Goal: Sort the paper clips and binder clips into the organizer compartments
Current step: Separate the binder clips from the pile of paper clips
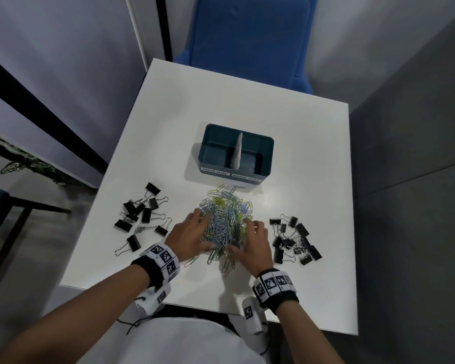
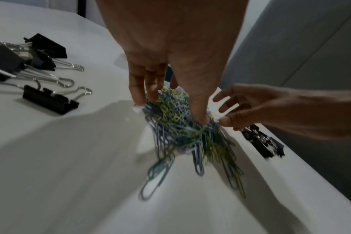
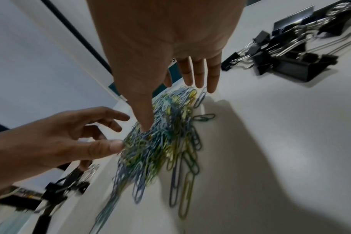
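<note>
A heap of blue, green and yellow paper clips [image 1: 226,211] [image 2: 176,131] [image 3: 154,150] lies mid-table in front of the teal organizer [image 1: 202,143], whose two compartments are labelled for paper clips and binder clips and split by a white divider [image 1: 237,151]. My left hand [image 1: 195,229] [image 2: 170,112] presses into the heap's left side with straight fingers and thumb. My right hand [image 1: 252,237] [image 3: 170,107] does the same on the right side. Black binder clips lie in a left group [image 1: 142,216] [image 2: 48,99] and a right group [image 1: 294,240] [image 3: 291,52].
The white table [image 1: 300,143] ends just behind my wrists at its near edge. A blue chair [image 1: 250,40] stands beyond the far edge. Both organizer compartments look empty. A few stray paper clips [image 1: 192,261] lie near the heap's front.
</note>
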Action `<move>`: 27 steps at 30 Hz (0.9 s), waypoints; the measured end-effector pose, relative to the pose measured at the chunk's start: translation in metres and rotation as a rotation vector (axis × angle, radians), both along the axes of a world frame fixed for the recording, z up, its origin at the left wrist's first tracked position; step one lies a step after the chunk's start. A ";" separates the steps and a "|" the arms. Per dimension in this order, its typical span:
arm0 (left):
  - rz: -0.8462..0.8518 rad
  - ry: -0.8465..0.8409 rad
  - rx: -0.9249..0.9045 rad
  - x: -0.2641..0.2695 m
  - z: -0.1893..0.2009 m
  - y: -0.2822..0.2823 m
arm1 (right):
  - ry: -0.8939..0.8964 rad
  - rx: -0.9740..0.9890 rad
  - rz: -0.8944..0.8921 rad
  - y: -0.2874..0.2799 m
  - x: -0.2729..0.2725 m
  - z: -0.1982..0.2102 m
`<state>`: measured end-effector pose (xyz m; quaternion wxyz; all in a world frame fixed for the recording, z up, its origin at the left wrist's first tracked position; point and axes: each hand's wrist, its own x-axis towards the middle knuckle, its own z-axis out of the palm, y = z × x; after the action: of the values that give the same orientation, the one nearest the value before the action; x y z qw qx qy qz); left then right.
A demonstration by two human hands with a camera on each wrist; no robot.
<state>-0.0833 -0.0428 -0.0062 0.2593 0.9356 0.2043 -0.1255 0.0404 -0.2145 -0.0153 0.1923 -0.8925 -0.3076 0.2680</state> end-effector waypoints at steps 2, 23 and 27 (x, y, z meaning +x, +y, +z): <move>0.008 -0.001 0.052 0.016 0.001 0.010 | 0.022 -0.007 -0.017 -0.001 0.009 -0.004; -0.326 0.082 0.068 0.024 -0.013 0.015 | -0.018 0.088 -0.007 0.057 0.052 -0.031; -0.323 0.181 0.142 -0.021 -0.012 0.010 | -0.035 -0.092 0.267 0.072 0.050 -0.025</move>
<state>-0.1045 -0.0327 -0.0187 0.1496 0.9571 0.0824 -0.2341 0.0906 -0.1422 -0.0408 0.1085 -0.8560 -0.4143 0.2895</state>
